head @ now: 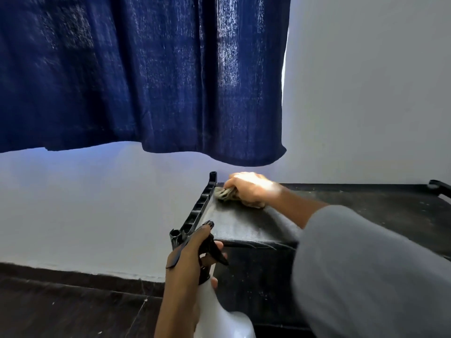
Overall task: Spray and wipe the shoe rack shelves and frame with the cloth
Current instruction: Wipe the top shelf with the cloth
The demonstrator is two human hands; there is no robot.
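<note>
The black shoe rack stands against the white wall, its dark fabric top shelf (353, 208) stretching right. A black plastic side frame (199, 208) runs along the shelf's left edge. My right hand (251, 189) grips a crumpled beige cloth (225, 193) and presses it on the far left corner of the top shelf, beside the frame. My left hand (189, 257) holds a white spray bottle (220, 315) by its neck, fingers around the black trigger head (212, 250), just in front of the rack's near left corner post.
A dark blue curtain (146, 76) hangs above, its hem ending a little over the rack. The white wall (85, 203) lies behind and to the left. Dark floor (61, 306) spreads at the lower left. Another frame end (439, 185) shows at the far right.
</note>
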